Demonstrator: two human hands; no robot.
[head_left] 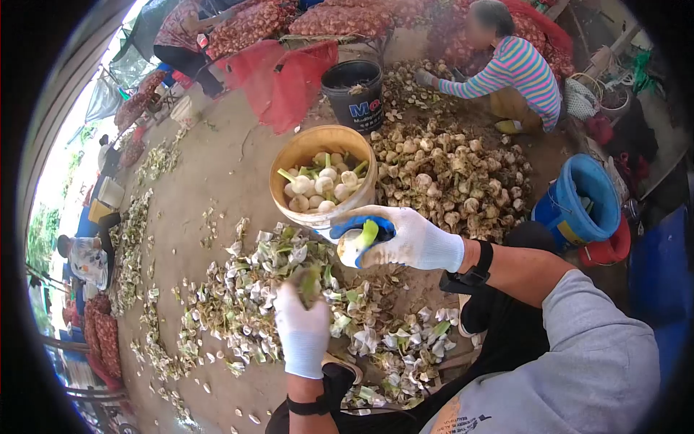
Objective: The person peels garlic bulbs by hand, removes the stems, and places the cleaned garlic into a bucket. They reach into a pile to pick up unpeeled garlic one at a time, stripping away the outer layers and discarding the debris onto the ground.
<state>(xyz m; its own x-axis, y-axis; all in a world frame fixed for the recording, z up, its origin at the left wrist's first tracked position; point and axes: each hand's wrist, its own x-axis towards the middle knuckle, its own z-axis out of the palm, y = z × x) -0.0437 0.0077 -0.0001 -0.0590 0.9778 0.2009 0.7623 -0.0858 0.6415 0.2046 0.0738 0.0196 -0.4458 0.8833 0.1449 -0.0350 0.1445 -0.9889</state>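
My right hand (pixel 405 239), in a white glove with blue-coated fingers, is closed around a pale garlic bulb (pixel 350 247) with a short green stem, just below the rim of a round tub (pixel 283 155) of peeled white bulbs. Lower and to the left, my left hand (pixel 302 329), also gloved, has its fingers closed on a greenish-brown husk piece (pixel 309 283), blurred by motion. Beneath both hands, loose husks (pixel 267 267) lie scattered on the ground. Beyond my right hand is a heap of unpeeled garlic (pixel 455 173).
A black bucket (pixel 343 101) stands behind the tub, and a blue bucket (pixel 589 195) at right. A person in a striped top (pixel 517 69) crouches by the heap. Another person (pixel 181 32) is at upper left, near red mesh sacks (pixel 340 20).
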